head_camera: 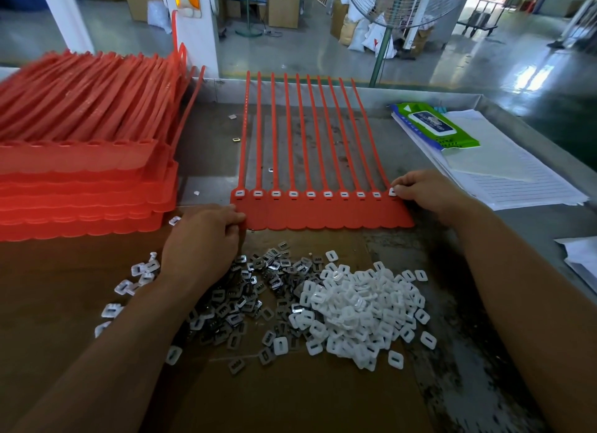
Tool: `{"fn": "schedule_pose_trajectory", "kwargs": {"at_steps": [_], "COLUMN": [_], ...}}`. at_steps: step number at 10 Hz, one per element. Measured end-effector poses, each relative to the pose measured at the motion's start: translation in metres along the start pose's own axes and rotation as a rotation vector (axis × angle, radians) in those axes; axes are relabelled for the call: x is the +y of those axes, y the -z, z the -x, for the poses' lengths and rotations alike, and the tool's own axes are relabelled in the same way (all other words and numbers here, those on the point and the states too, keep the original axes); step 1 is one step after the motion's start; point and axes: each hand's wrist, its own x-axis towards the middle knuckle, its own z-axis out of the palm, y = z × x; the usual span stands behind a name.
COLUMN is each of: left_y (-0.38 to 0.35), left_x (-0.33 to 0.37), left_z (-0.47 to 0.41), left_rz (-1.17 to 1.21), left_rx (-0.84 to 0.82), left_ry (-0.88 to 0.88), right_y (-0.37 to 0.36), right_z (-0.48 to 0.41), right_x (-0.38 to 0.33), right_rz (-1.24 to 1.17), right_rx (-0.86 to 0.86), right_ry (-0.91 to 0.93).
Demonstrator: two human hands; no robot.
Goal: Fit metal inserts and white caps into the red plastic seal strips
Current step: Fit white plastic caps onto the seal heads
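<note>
Seal strips (pixel 323 211) red; caps (pixel 355 306) white; inserts (pixel 245 290) silver-grey; wipes pack (pixel 434 125) green and blue; paper (pixel 517 180) white, ruled lines.

I can't see some metal inserts (pixel 255 290) behind the left hand (pixel 202 239), the right hand (pixel 426 190) half-covers the end cap (pixel 392 192), red stack (pixel 80 174) cut off left.

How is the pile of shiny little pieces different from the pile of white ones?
The metal inserts are grey and shiny; the white caps are white and matt. The metal inserts lie spread thin; the white caps are heaped higher. Both are small, squarish, with an opening in the middle.
</note>
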Motion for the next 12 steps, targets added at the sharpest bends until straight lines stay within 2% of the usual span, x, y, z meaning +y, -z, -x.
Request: {"fn": "schedule_pose_trajectory", "kwargs": {"at_steps": [3,6,9,12], "left_y": [0.0,0.001,0.0,-0.001], "left_x": [-0.001,0.0,-0.002,-0.002], "left_z": [0.0,0.001,0.0,-0.001], "left_rz": [0.0,-0.003,0.0,0.009], "left_rx": [-0.007,-0.003,-0.006,0.002], "left_ry": [0.002,0.009,0.005,0.01], "right_y": [-0.004,-0.009,-0.009,-0.018], "right_z": [-0.004,-0.011,-0.018,-0.018], "right_x": [-0.002,0.004,-0.001,0.008], "right_rz": [0.116,-0.085,-0.087,-0.036], "right_rx": [-0.014,0.116,0.118,0.214], "right_ry": [0.023,-0.065,-0.151,-0.086]}}
